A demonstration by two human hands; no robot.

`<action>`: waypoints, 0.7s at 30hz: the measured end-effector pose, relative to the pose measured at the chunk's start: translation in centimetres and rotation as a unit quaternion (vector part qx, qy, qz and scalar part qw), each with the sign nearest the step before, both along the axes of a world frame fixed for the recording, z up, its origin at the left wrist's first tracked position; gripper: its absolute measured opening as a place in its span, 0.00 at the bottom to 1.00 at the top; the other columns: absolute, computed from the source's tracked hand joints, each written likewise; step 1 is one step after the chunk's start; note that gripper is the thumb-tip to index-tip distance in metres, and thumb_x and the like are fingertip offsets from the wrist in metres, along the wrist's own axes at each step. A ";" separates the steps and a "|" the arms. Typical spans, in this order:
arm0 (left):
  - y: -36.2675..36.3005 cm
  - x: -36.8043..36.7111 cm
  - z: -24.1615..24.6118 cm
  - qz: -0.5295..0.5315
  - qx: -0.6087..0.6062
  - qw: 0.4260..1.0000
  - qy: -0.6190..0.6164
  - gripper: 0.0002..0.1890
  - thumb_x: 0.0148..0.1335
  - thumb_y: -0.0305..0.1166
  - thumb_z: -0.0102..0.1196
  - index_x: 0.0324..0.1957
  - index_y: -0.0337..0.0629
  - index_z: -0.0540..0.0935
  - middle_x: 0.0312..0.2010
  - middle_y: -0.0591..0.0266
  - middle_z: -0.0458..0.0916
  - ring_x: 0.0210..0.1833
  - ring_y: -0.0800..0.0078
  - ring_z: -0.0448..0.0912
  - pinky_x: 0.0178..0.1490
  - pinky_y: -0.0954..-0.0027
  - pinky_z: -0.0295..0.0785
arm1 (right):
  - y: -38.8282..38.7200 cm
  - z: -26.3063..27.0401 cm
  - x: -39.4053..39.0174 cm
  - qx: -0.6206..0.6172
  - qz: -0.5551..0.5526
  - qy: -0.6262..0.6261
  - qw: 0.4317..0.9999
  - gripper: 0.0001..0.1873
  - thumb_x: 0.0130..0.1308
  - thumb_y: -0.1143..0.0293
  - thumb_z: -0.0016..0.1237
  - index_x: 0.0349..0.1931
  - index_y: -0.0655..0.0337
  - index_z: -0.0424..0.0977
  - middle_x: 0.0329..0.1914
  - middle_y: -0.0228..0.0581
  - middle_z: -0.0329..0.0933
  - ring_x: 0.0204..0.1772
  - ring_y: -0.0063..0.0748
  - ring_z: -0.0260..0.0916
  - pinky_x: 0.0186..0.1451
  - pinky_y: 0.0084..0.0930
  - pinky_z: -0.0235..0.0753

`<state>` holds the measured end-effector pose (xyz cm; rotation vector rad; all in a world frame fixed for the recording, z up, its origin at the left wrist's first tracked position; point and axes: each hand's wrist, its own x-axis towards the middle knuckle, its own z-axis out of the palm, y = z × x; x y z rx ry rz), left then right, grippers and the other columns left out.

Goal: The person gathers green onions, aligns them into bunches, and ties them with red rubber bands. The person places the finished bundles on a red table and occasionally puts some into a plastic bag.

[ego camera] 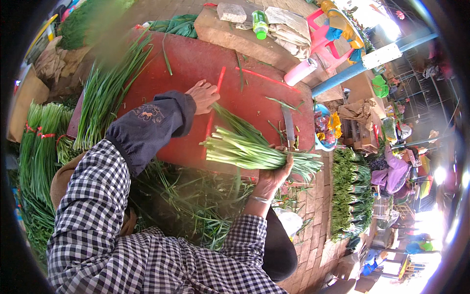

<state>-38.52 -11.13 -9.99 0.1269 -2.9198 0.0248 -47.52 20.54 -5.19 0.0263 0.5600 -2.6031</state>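
Observation:
My right hand (276, 172), with a bracelet on its wrist, grips a bundle of garlic chives (242, 150) above the near right edge of a red tabletop (172, 58). The bundle's pale cut ends point left, its green leaves right. Behind it, a thinner, darker bunch of green stalks (238, 119) slants up toward my left hand (203, 96). That hand is over the table with fingers partly bent, at the bunch's tip; whether it pinches the tip is unclear. A knife (288, 121) lies on the table just beyond my right hand, its handle partly hidden.
Loose chives (106, 92) lie along the table's left side, near tied bundles (46, 143). A pink flask (300, 71) stands at the far right corner. Beyond are a green-capped bottle (260, 25), a blue basin (323, 145) and a blue pole (337, 80). A person (391, 171) is farther right.

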 end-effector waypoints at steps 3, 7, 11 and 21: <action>0.4 0.6 1.7 -0.003 0.014 0.996 -0.089 0.23 0.51 0.40 0.64 0.49 0.46 0.76 0.44 0.60 0.70 0.53 0.61 0.71 0.61 0.53 0.63 | -0.7 0.4 -0.6 -0.031 0.033 -0.033 0.998 0.13 0.57 0.64 0.59 0.37 0.61 0.75 0.39 0.39 0.80 0.46 0.38 0.74 0.62 0.42 0.72; 0.8 2.5 3.4 -0.024 0.004 0.990 -0.138 0.22 0.52 0.42 0.63 0.48 0.48 0.77 0.49 0.61 0.72 0.55 0.63 0.72 0.56 0.54 0.65 | -2.8 1.3 -1.6 -0.128 0.103 -0.014 0.986 0.15 0.58 0.64 0.59 0.41 0.63 0.77 0.42 0.43 0.81 0.49 0.49 0.75 0.62 0.52 0.72; 0.5 5.2 2.4 -0.022 0.301 0.944 -0.136 0.25 0.54 0.39 0.64 0.53 0.43 0.74 0.54 0.50 0.75 0.57 0.51 0.73 0.55 0.53 0.71 | -6.2 0.7 -1.5 -0.122 0.090 -0.027 0.988 0.12 0.61 0.64 0.57 0.39 0.61 0.77 0.40 0.40 0.81 0.47 0.39 0.77 0.61 0.46 0.74; 4.4 23.5 12.8 0.207 0.275 0.939 0.007 0.17 0.58 0.35 0.61 0.47 0.37 0.77 0.43 0.49 0.73 0.48 0.50 0.75 0.50 0.58 0.70 | -11.1 -5.0 2.1 0.244 0.064 -0.052 0.966 0.28 0.62 0.52 0.56 0.57 0.58 0.68 0.38 0.31 0.70 0.31 0.26 0.66 0.29 0.29 0.66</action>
